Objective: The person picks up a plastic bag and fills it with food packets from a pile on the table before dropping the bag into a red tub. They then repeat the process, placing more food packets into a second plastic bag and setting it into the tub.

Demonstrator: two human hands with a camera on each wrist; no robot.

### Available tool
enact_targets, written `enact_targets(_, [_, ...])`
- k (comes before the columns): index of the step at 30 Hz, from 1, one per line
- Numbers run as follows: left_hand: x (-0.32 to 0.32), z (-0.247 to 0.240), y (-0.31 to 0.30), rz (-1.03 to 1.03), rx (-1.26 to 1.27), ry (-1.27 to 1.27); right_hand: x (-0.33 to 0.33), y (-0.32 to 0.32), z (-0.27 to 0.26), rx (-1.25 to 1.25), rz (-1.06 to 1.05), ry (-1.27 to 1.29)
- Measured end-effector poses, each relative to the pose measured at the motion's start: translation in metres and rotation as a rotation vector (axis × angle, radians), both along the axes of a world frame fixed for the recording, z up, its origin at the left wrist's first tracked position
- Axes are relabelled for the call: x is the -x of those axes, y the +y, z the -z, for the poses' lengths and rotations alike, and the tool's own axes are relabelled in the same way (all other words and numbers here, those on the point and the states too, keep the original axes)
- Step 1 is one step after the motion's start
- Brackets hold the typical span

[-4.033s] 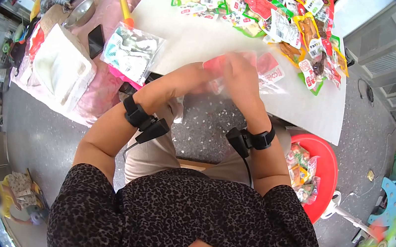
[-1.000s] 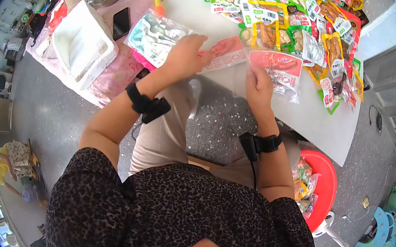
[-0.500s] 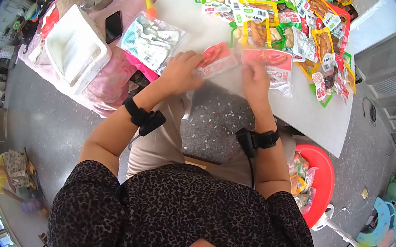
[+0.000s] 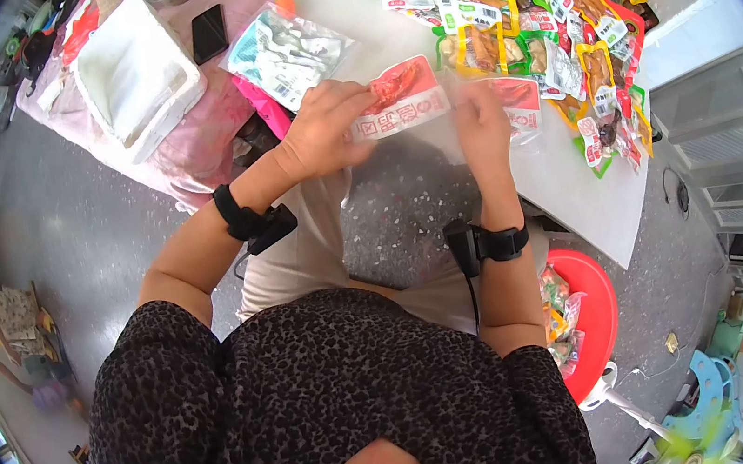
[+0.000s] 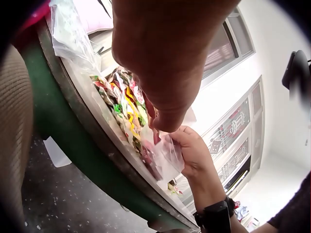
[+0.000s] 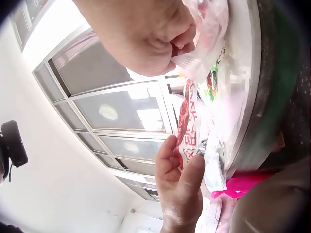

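Observation:
In the head view my left hand [image 4: 325,130] pinches one end of a flat red-and-white food packet [image 4: 410,95] between thumb and fingers. My right hand [image 4: 482,128], slightly blurred, grips the edge of a clear plastic bag [image 4: 526,125]. Inside that bag lies another red-and-white packet [image 4: 518,98]. The right wrist view has the right fingers curled on the crinkled bag [image 6: 201,63], while the left hand [image 6: 180,199] holds the packet [image 6: 189,128] upright below it. From the left wrist, the left hand [image 5: 160,63] hides most of its own packet; the bag [image 5: 167,155] hangs from the right hand [image 5: 192,150].
Many colourful food packets [image 4: 541,22] pile on the white table [image 4: 594,212]. A flat bag with blue-and-white print [image 4: 287,55] lies at its left. Beside it are a phone [image 4: 209,33] and a white foam box [image 4: 135,75]. A red basin [image 4: 594,315] holds packets below.
The hands were close together four seconds ago; now they are apart, each with a packet or bag. Since half a second ago, the left packet has tilted up, its face turned to the head camera.

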State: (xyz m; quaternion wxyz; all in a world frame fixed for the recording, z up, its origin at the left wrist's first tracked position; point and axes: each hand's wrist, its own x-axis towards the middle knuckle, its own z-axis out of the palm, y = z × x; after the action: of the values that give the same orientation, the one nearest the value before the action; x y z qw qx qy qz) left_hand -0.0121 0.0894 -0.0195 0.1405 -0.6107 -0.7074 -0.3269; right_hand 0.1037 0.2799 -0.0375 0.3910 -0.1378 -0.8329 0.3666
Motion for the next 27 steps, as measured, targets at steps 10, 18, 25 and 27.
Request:
enact_targets(10, [-0.017,-0.003,0.006,0.131,0.054,-0.04,-0.003,-0.021,-0.026,-0.347,0.111,-0.265])
enact_targets(18, [-0.029,0.028,0.048,0.252,-0.054,-0.031,-0.003,-0.037,-0.024,-0.362,0.074,-0.225])
enact_targets(25, [-0.044,0.032,0.062,0.242,-0.133,-0.267,-0.003,-0.028,-0.021,-0.159,0.108,-0.112])
enact_targets(27, [-0.046,0.035,0.057,0.16,-0.072,-0.193,-0.002,-0.029,-0.018,-0.048,0.099,-0.082])
